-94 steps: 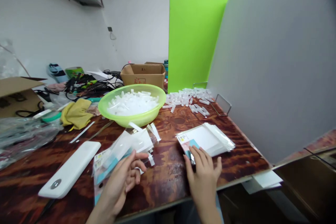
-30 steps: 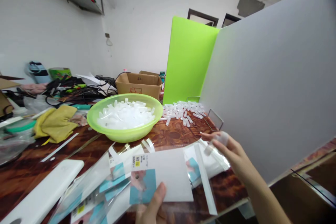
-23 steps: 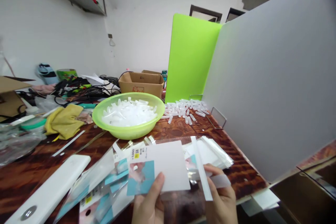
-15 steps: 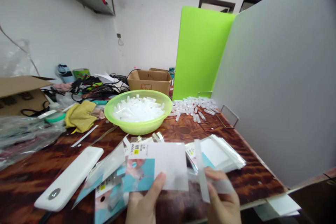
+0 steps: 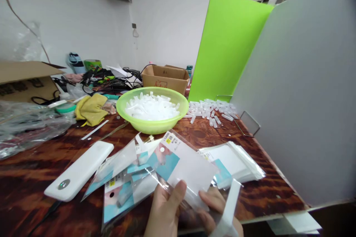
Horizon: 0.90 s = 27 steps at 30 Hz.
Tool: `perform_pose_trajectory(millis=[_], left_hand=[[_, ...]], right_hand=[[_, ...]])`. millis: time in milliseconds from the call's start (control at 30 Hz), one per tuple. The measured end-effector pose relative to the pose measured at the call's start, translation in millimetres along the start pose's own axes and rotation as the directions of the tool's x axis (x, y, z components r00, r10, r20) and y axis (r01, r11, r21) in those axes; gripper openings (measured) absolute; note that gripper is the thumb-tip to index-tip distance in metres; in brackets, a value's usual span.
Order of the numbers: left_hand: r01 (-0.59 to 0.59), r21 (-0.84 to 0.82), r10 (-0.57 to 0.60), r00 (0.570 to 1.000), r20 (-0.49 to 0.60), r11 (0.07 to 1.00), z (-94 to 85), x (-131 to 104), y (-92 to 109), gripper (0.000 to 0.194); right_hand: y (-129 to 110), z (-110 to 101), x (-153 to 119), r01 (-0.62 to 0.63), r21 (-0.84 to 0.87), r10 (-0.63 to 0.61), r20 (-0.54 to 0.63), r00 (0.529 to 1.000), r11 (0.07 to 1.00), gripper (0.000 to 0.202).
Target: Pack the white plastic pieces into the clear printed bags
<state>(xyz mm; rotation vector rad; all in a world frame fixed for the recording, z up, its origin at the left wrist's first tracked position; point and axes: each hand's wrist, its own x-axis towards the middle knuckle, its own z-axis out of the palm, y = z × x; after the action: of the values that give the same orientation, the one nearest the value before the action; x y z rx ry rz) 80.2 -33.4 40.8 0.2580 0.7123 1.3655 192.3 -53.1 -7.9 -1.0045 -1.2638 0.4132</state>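
Note:
A clear plastic bag with a printed card inside is tilted in front of me, its pink and blue picture at the left. My left hand grips its lower edge, thumb on top. My right hand pinches the bag's lower right part, and a whitish strip lies across those fingers. Whether the strip is joined to the bag, I cannot tell. Under and left of the held bag lie several similar bagged cards. To the right is a stack of bagged cards.
A green bowl full of small white plastic pieces stands behind the bags. More loose pieces lie beside it, near a wire stand. A white oblong device and yellow cloth are left. A grey panel borders the right.
The bag has gone from level to tilted, its right side lower. My right hand has moved left onto the bag, and the whitish strip has shifted lower right. The camera view has shifted too.

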Motion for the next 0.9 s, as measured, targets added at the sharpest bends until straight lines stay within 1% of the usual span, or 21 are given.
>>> perform_pose_trajectory(millis=[33,67,167,233,267,367,467,567,633,700,733,800,833,867,900], left_hand=[[0.013,0.017,-0.013,1.000,-0.008,1.000,-0.1,-1,1,0.073],[0.030,0.039,-0.029,1.000,-0.010,0.999,-0.7,-2,1,0.070],[0.075,0.107,-0.077,0.997,0.015,0.991,-5.1,-2,-3,0.058],[0.103,0.165,-0.112,0.993,0.041,0.981,-9.0,-1,-8,0.054],[0.113,0.188,-0.124,0.991,0.047,0.976,-10.9,0,-11,0.054],[0.134,0.206,-0.145,0.989,0.039,0.969,-14.3,1,-14,0.052],[0.103,0.171,-0.110,0.993,0.035,0.980,-14.5,0,-13,0.048],[0.081,0.180,-0.092,0.995,0.049,0.980,-14.3,0,-14,0.051],[0.085,0.212,-0.099,0.993,0.057,0.974,-14.4,0,-16,0.053],[0.077,0.234,-0.093,0.994,0.059,0.969,-13.2,0,-17,0.051],[0.077,0.234,-0.093,0.994,0.055,0.969,-11.7,0,-16,0.051],[0.072,0.172,-0.080,0.996,0.042,0.982,-7.6,3,-14,0.055],[0.060,0.119,-0.065,0.997,0.042,0.991,-5.6,5,-14,0.060],[0.042,0.068,-0.046,0.998,0.051,0.997,-4.3,7,-14,0.066],[0.031,0.039,-0.033,0.997,0.063,0.999,-4.4,10,-16,0.071]], right_hand=[[1,-6,2,0.013,0.005,-0.013,0.066,0.998,1.000,0.017],[3,-11,4,0.010,0.008,-0.010,0.104,0.995,1.000,0.018],[7,-20,8,0.038,-0.031,-0.033,0.134,0.990,0.999,0.020],[7,-20,10,0.078,-0.100,-0.053,0.229,0.972,0.992,0.022],[6,-18,11,0.085,-0.137,-0.044,0.276,0.960,0.987,0.021],[3,-13,15,0.049,-0.210,0.024,0.334,0.942,0.976,0.020],[4,-12,16,0.051,-0.221,0.026,0.331,0.943,0.974,0.024],[9,-9,15,0.034,-0.161,0.011,0.270,0.963,0.986,0.021],[11,-5,13,-0.035,-0.130,0.069,0.265,0.962,0.991,0.019],[12,-3,8,-0.125,-0.131,0.155,0.249,0.956,0.983,0.022],[12,-5,6,-0.170,-0.140,0.198,0.219,0.956,0.975,0.026],[14,-14,6,-0.226,-0.170,0.242,0.081,0.967,0.959,0.028],[16,-21,7,-0.206,-0.208,0.215,0.020,0.976,0.956,0.027],[18,-29,11,-0.147,-0.277,0.151,-0.005,0.988,0.950,0.024],[22,-38,15,-0.042,-0.373,0.051,0.016,0.999,0.927,0.024]])
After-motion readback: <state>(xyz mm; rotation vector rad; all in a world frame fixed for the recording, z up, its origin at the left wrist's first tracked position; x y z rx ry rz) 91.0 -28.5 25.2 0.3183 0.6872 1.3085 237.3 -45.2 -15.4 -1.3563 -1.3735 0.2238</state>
